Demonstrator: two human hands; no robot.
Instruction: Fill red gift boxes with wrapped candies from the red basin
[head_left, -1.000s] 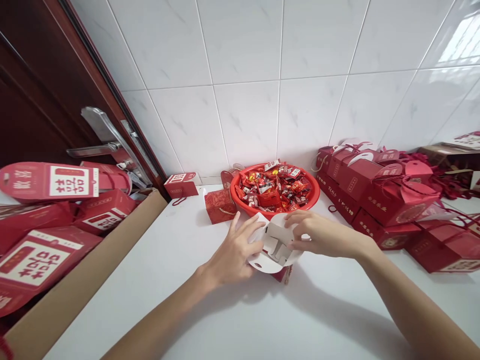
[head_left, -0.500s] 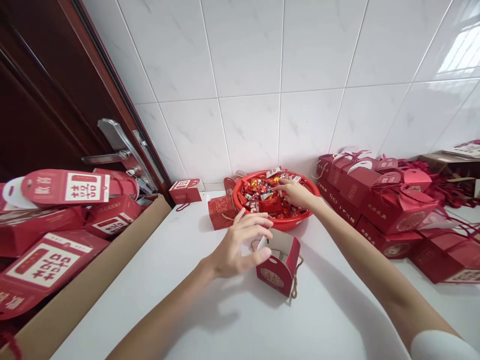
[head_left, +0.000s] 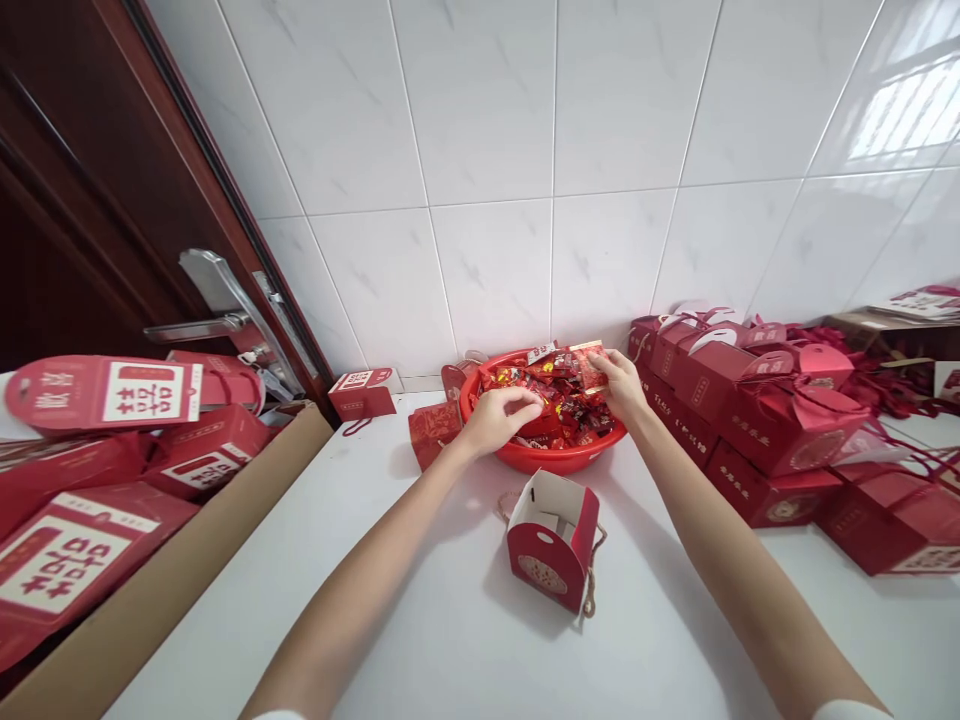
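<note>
Basket (head_left: 551,458), red, holds wrapped sweets (head_left: 571,418), apparently being picked: right hand (head_left: 622,383) over its right side, grip closed on packet (head_left: 587,368); left hand (head_left: 501,415) over its left, grip curled, closure and contents unclear; open box (head_left: 547,570) stands in front, next move likely needing a clear lift.

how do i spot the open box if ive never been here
On the white table, find the red basket of sweets by the wall. In front of it stands a red box with rope at its sides. Unlike the boxes piled to the right, its top gapes open, showing a pale inside.
</note>
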